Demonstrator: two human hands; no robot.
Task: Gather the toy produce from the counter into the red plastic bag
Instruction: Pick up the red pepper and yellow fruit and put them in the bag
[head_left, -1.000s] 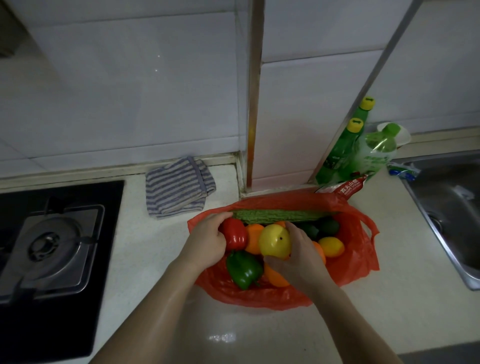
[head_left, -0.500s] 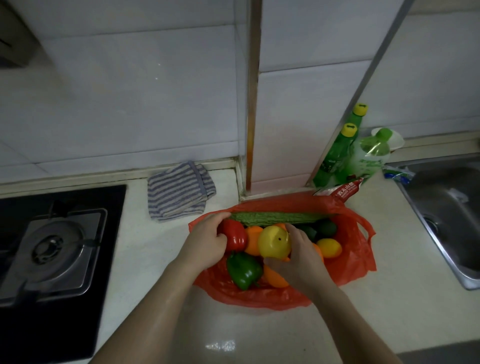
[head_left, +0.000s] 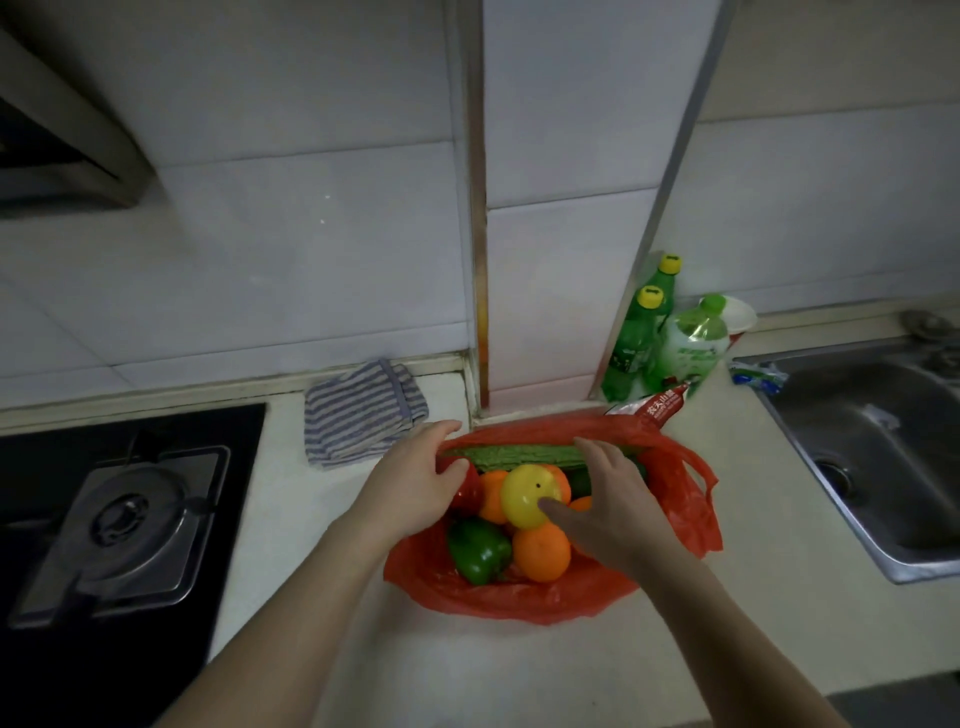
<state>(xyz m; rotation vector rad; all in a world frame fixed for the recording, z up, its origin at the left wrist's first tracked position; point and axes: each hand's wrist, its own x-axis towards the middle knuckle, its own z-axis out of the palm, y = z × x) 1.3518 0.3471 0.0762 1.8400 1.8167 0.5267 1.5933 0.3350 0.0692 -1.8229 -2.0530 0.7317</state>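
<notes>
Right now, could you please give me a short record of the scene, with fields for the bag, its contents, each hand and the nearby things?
bag: red bag, lying open on the counter
inside: gourd, yellow fruit, orange, green pepper
left hand: at the bag's left rim, grip unclear
right hand: flat over the pile, thumb touches the yellow fruit
nearby: striped cloth, green bottles, sink, stove

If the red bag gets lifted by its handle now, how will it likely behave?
The red plastic bag looks thin and crumpled, so probably floppy, sagging around its load. The round yellow fruit sits atop the pile and may roll.
</notes>
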